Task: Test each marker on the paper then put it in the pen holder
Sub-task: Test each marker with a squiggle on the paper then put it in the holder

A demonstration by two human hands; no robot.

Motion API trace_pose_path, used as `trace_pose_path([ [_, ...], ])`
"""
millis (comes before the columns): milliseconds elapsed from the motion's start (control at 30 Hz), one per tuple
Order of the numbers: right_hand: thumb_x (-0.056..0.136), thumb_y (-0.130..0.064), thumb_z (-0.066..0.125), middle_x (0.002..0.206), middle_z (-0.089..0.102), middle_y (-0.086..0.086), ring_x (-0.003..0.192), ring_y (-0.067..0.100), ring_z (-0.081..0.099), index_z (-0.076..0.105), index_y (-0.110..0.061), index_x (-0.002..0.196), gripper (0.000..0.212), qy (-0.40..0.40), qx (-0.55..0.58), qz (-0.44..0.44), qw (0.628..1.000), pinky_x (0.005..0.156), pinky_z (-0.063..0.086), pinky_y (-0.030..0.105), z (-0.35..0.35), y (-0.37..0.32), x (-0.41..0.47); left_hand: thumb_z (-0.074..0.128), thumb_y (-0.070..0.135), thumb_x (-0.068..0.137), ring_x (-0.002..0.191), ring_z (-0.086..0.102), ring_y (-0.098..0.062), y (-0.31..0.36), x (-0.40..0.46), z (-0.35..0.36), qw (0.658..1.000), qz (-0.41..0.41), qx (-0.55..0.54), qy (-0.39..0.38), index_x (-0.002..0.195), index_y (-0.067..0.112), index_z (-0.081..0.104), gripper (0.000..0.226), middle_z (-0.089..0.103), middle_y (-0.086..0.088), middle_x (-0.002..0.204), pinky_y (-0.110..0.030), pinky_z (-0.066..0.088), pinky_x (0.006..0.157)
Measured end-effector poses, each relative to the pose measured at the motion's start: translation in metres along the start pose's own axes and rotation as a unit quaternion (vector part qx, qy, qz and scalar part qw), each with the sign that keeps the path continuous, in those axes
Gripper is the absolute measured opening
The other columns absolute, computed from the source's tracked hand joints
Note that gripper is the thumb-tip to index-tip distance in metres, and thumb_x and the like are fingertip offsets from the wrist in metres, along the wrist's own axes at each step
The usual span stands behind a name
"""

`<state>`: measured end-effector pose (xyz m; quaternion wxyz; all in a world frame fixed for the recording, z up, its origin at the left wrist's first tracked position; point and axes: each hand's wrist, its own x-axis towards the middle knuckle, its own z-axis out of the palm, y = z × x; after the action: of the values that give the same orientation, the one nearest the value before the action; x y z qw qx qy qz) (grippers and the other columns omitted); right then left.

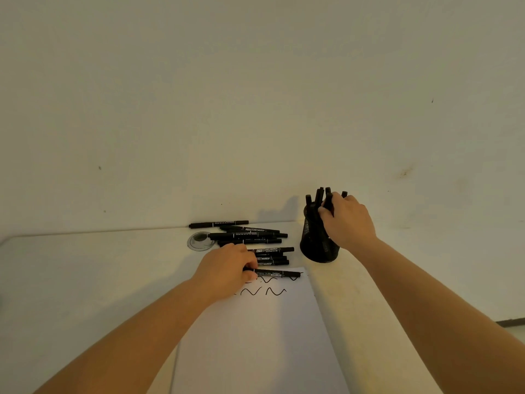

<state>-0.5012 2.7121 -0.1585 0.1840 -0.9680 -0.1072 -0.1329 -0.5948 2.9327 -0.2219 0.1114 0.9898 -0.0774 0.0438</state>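
**Q:** What does each hand hold?
**A:** The left hand (227, 265) pinches a twin marker (274, 273) by its near end. The marker lies flat across the top edge of the paper (255, 336), with its far end pointing toward the right hand (348, 220). That hand has its fingers curled round the top of an upright marker (328, 201). This marker stands among others in the mesh pen holder (315, 245), directly beneath the hand.

**Q:** Where do the other things lie?
**A:** A heap of loose markers (250, 236) rests on the surface (85, 265) just beyond the left hand, beside a round metal disc (199, 241). Wavy test strokes (262, 291) cross the paper just nearer than the left hand's fingers.

**Q:** Which step is in hand?
**A:** Judging by the layout, two steps overlap. The right hand seats one marker in the holder while the left takes up another for testing. Several markers are stowed and about as many wait in the heap, so the task seems roughly half done.

**Q:** What does the next move call for?
**A:** The right hand probably needs to let go and cross to the left hand to help uncap the marker, though whether its cap is on cannot be told. A fresh stroke then needs blank paper clear of the existing strokes.
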Motion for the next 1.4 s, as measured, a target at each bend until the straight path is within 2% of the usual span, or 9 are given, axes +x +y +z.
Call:
trace_pose_path([
  [100,0.094,-0.037,0.037,0.078,0.045,0.007,0.081,0.032,0.051,0.057,-0.009,0.092,0.035,0.013,0.001,-0.011,1.000,0.073,0.040,0.038,-0.001,-0.002,-0.002,0.051,0.038,0.089,0.105,0.050,-0.014,-0.001,-0.003,0.001,1.000,-0.002,-0.005,0.028,0.108,0.027,0.058,0.023,0.055,0.008,0.110,-0.029,0.042,0.078],
  [200,0.093,-0.032,0.042,0.094,0.057,0.011,0.097,0.031,0.050,0.058,-0.009,0.103,0.030,0.044,0.026,-0.020,0.998,0.081,0.039,0.039,-0.004,-0.003,-0.005,0.049,0.039,0.091,0.097,0.052,-0.012,-0.002,-0.005,0.000,0.998,-0.019,-0.022,0.064,0.108,0.027,0.056,0.022,0.057,0.010,0.106,-0.025,0.038,0.071],
  [367,0.087,-0.013,0.052,0.093,0.061,0.003,0.087,0.025,0.050,0.059,-0.010,0.096,0.012,0.225,0.109,-0.128,0.960,0.072,0.041,0.035,-0.014,-0.014,-0.032,0.038,0.033,0.096,0.073,0.056,-0.011,0.008,-0.014,-0.004,0.985,-0.077,-0.120,0.093,0.103,0.025,0.049,0.015,0.061,0.013,0.084,-0.030,0.042,0.061],
  [533,0.089,-0.030,0.052,0.062,0.060,-0.006,0.055,0.010,0.051,0.061,-0.023,0.077,0.016,0.009,0.379,0.005,0.925,0.059,0.042,0.028,-0.005,-0.042,-0.072,0.035,0.019,0.097,0.059,0.053,0.000,0.037,-0.026,-0.015,0.911,-0.082,-0.382,0.133,0.084,0.029,0.045,0.019,0.059,0.009,0.071,-0.011,0.039,0.054],
  [667,0.090,-0.037,0.051,0.057,0.059,-0.008,0.046,-0.003,0.048,0.059,-0.023,0.071,0.025,-0.095,0.421,0.034,0.902,0.052,0.039,0.016,0.006,-0.057,-0.091,0.042,0.025,0.095,0.059,0.052,0.007,0.054,-0.041,-0.017,0.923,-0.038,-0.372,0.087,0.084,0.037,0.047,0.018,0.060,0.014,0.072,-0.008,0.039,0.057],
  [900,0.093,-0.030,0.048,0.052,0.059,-0.005,0.045,0.002,0.049,0.060,-0.014,0.079,0.024,-0.084,0.533,0.107,0.835,0.052,0.040,0.021,0.011,-0.062,-0.115,0.041,0.033,0.095,0.072,0.059,-0.015,0.053,-0.071,-0.024,0.962,-0.045,-0.250,0.095,0.091,0.021,0.062,0.025,0.064,0.007,0.079,-0.032,0.047,0.069],
  [1033,0.095,-0.033,0.044,0.051,0.056,-0.005,0.042,0.003,0.047,0.058,-0.012,0.077,0.031,-0.134,0.520,0.092,0.839,0.045,0.039,0.015,0.015,-0.067,-0.126,0.030,0.039,0.096,0.060,0.048,-0.012,0.057,-0.081,-0.030,0.982,-0.022,-0.165,0.085,0.080,0.029,0.053,0.030,0.053,0.007,0.068,-0.028,0.037,0.057],
  [1267,0.095,-0.025,0.042,0.051,0.042,0.001,0.047,0.014,0.036,0.051,-0.013,0.068,0.031,-0.020,0.581,0.216,0.784,0.049,0.032,0.026,0.016,-0.051,-0.112,0.034,0.033,0.097,0.049,0.040,-0.007,0.044,-0.090,-0.035,0.928,-0.091,-0.356,-0.061,0.064,0.025,0.055,0.040,0.045,0.010,0.053,-0.020,0.033,0.053],
  [1400,0.093,-0.030,0.045,0.055,0.050,-0.002,0.049,0.011,0.042,0.055,-0.017,0.070,0.029,0.050,0.509,0.196,0.837,0.052,0.035,0.026,0.016,-0.015,-0.110,0.034,0.031,0.097,0.055,0.048,-0.001,0.033,-0.097,-0.026,0.963,-0.034,-0.265,-0.022,0.068,0.031,0.054,0.035,0.057,0.018,0.055,-0.017,0.037,0.058],
])
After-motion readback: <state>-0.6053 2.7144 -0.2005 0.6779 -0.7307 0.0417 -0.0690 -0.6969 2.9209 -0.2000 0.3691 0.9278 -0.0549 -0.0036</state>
